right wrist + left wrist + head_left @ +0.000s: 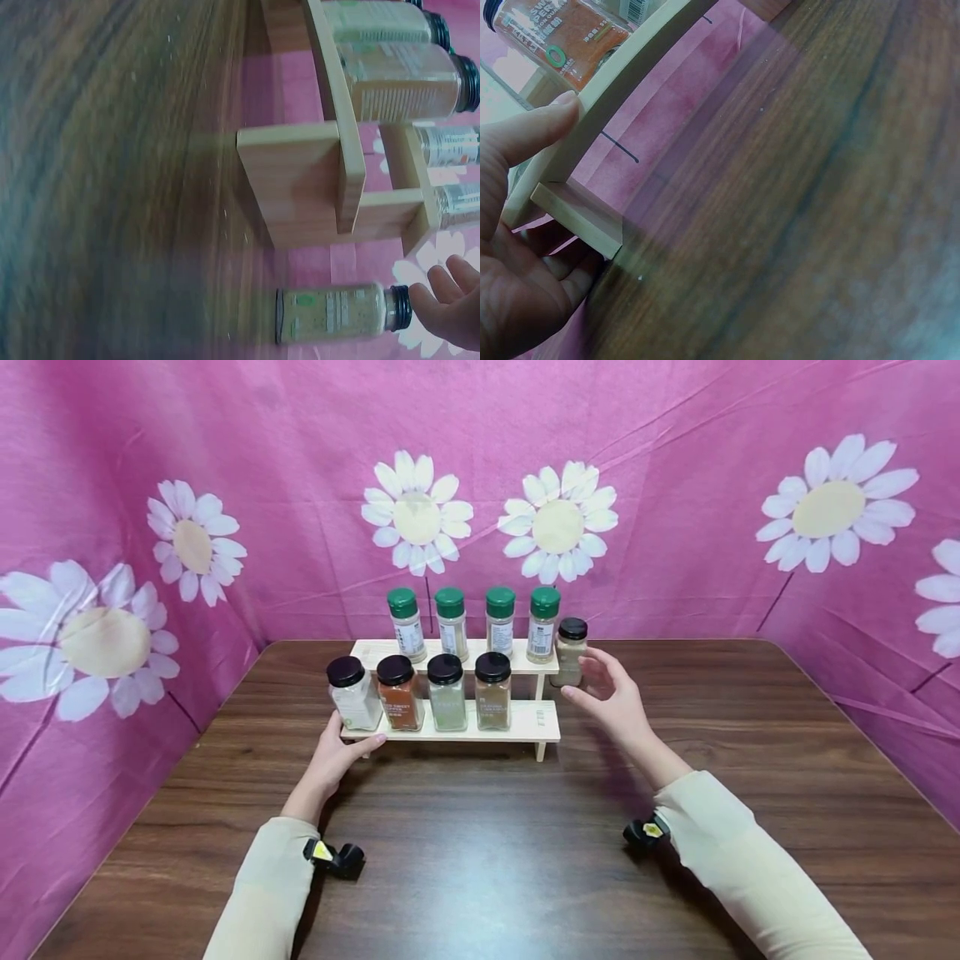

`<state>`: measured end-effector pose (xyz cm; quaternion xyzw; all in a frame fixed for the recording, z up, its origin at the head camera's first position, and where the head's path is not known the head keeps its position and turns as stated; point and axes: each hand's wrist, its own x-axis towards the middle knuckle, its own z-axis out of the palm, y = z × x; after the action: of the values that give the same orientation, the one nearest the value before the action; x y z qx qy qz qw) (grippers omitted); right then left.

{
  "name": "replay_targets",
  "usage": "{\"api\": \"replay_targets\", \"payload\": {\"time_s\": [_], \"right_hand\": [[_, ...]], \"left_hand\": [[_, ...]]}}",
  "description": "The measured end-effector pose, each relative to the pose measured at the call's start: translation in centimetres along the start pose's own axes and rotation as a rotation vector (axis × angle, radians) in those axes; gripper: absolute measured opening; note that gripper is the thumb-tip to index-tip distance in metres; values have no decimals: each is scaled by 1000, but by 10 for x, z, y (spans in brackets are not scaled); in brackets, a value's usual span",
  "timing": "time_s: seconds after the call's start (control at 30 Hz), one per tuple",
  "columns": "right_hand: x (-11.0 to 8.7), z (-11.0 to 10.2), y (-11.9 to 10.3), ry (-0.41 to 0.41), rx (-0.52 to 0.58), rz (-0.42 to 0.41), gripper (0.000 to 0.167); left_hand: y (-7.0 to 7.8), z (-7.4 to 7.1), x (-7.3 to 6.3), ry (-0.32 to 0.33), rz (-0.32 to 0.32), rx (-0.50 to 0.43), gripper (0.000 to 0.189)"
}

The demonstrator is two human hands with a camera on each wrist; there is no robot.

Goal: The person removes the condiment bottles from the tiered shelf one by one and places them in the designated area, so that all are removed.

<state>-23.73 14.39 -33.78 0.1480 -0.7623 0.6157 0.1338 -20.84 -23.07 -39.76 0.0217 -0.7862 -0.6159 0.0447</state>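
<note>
1. Currently I see the left hand (pixel 333 756) gripping the rack (pixel 457 737) by the left end of its lower shelf (pixel 527 718), thumb on top, other fingers below
2. I read the right hand (pixel 611 697) as spread, thumb and fingers apart beside the jar (pixel 570 667); whether a fingertip touches it, I cannot tell
3. That jar, black-capped, stands upright on the table (pixel 480 843), just right of the rack
4. Along the lower shelf I count, left to right, a white jar (pixel 356 703), red jar (pixel 402 706), green jar (pixel 448 706) and brown jar (pixel 492 703), all black-capped
5. Behind them, four green-topped bottles (pixel 501 631) stand on the upper shelf (pixel 367 650)
6. Beyond the table I see pink cloth (pixel 652 543) printed with daisies
</note>
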Motion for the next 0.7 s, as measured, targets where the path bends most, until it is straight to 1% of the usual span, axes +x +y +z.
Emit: {"api": "replay_targets", "payload": {"time_s": [0.13, 0.23, 0.37, 0.53, 0.7], "right_hand": [[-5, 6, -1, -8, 18, -21, 58], [-8, 12, -2, -25, 60, -11, 56], [-11, 24, -2, -68, 116, 8, 54], [-11, 41, -1, -131, 191, 4, 53], [-7, 56, 1, -155, 203, 1, 54]], "left_hand": [[-1, 0, 1, 2, 0, 10, 73], [-1, 0, 1, 5, -2, 18, 74], [-1, 0, 1, 8, -1, 15, 73], [-2, 0, 1, 9, 2, 9, 73], [-2, -1, 1, 6, 1, 9, 75]]}}
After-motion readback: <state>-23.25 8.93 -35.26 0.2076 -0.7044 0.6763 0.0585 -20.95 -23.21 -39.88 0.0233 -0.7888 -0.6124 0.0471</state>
